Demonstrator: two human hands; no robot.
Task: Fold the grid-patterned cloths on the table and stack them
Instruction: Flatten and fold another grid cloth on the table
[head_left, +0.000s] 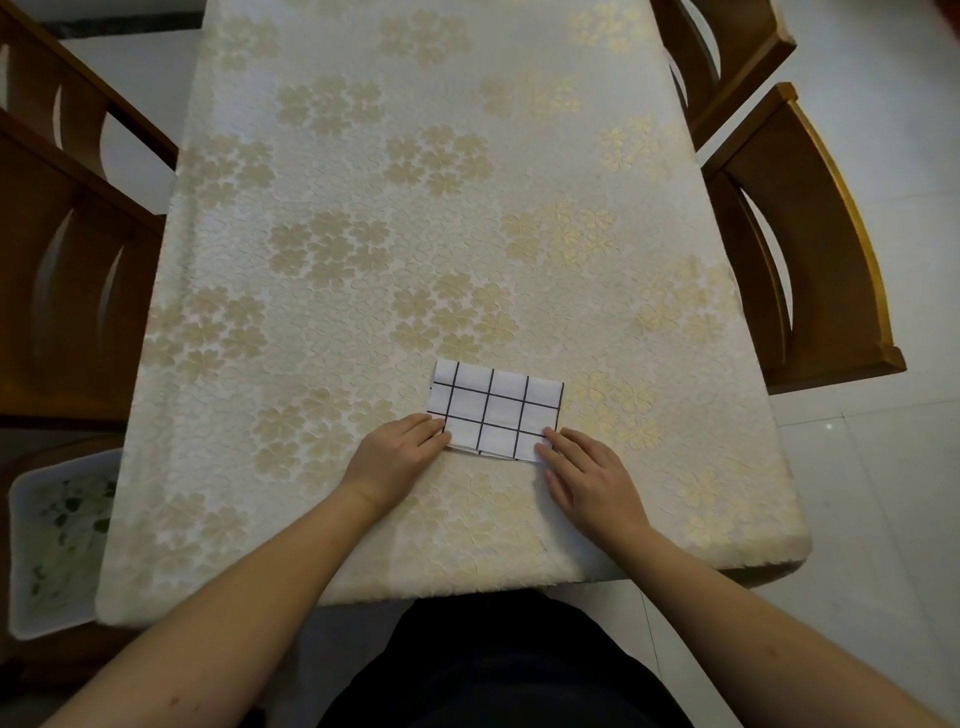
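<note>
White grid-patterned cloth (496, 410), already folded to a small layered rectangle, lies flat on the near middle of the worktop (363, 234); left hand (402, 449) and right hand (589, 475) rest with straight fingers on its two near corners, each grip apart, pressing rather than pinching; I judge this the final flattening, since no other cloth shows; at near left, a pale bin (31, 519) holds greenish scraps I cannot identify.

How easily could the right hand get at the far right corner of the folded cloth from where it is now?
Probably easily: the right hand already rests on the near right corner of the grid-patterned cloth, and only bare tablecloth lies beside that far corner.
</note>
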